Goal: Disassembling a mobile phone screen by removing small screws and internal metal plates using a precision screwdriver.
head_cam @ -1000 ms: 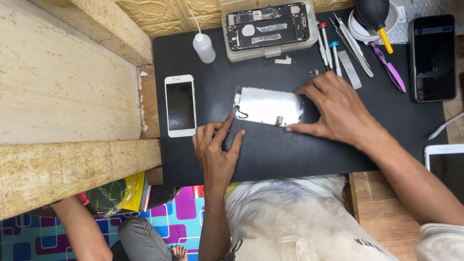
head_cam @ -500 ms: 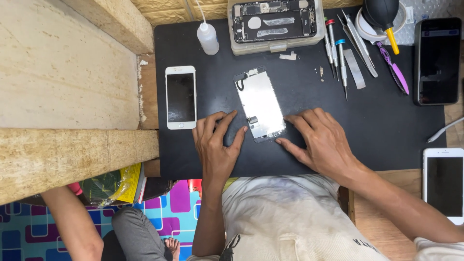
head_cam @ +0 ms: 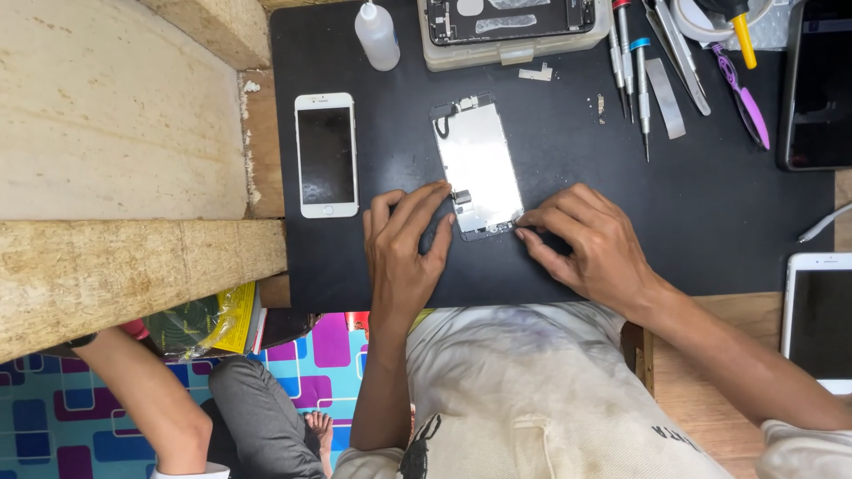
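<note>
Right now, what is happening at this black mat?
A person works on a detached phone screen panel that lies face down on the black mat. The left hand presses at its lower left edge, the right hand at its lower right corner. A white phone lies to the left, screwdrivers above.

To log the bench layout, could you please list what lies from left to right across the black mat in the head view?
White smartphone → clear plastic dropper bottle → silver screen assembly lying face down → slim precision screwdrivers → purple plastic pry tool → black smartphone.
</note>
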